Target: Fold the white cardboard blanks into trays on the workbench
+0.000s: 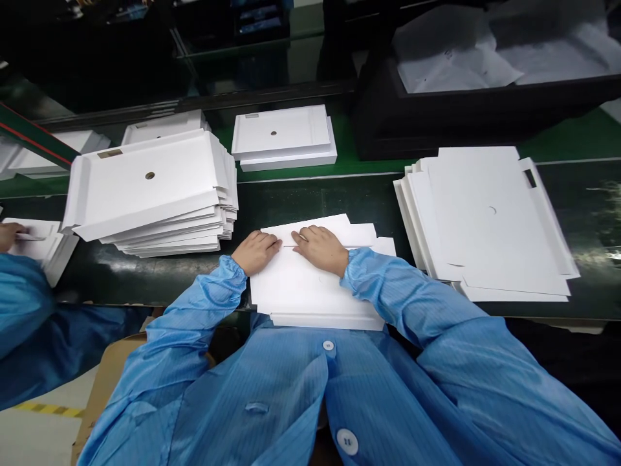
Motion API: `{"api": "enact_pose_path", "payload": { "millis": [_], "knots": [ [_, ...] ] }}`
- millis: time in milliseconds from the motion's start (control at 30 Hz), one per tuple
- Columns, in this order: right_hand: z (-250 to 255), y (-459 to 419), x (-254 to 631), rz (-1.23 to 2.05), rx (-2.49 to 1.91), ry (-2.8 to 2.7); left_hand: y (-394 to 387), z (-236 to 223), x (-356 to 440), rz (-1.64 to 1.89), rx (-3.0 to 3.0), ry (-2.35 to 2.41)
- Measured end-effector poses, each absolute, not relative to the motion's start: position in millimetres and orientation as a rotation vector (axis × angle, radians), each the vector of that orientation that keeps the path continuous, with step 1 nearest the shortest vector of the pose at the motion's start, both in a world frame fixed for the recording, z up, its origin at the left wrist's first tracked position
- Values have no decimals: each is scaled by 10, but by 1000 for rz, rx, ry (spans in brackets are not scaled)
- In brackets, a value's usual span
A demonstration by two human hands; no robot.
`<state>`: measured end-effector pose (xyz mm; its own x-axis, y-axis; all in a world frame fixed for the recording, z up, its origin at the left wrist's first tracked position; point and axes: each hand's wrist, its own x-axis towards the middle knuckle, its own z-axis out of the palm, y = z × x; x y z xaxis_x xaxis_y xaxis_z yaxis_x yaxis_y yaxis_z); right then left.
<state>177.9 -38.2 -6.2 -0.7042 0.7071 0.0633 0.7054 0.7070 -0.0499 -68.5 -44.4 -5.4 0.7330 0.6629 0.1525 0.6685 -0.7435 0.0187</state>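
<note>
A white flat cardboard box blank (295,288) lies before me at the table's front edge, with its long far flap (330,226) folded along a crease. My left hand (256,252) is at the blank's left end, fingers closed over the edge of the flap; its thumb is partly hidden. On top of the flap, my right hand (321,249) rests with its fingers slightly apart, pressing near the crease. A faint curved cut shows beside the right wrist. The sheet's near edge has a narrow upturned strip.
To the left stands a tall pile of folded white trays (150,175), each with a round hole. Flat blanks (485,220) are stacked at right. Two trays (284,133) sit behind, beside a black bin (466,116) with translucent bags. A co-worker's hand (10,236) is far left.
</note>
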Motion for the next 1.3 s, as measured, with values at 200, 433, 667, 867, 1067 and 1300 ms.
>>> {"api": "enact_pose_path", "payload": {
  "millis": [200,433,667,867,1067,1300],
  "knots": [
    [-89,-392,1760,73,-1211,-2773,-438,-58,-662,-152,-2857,-1169],
    [-100,-434,1749,60,-1235,-2724,-426,-5,-587,-154,-2871,-1165],
    [-110,-436,1757,-7,-1145,-2741,-444,12,-559,-127,-2868,-1130],
    [-88,-383,1921,8,-1054,-2820,-451,-5,-589,-103,-2875,-1135],
    [-123,-279,1969,24,-948,-2920,-392,4,-589,-60,-2902,-1213],
    [-113,-220,1935,4,-892,-2930,-326,24,-593,-120,-2939,-1245]
  ]
}}
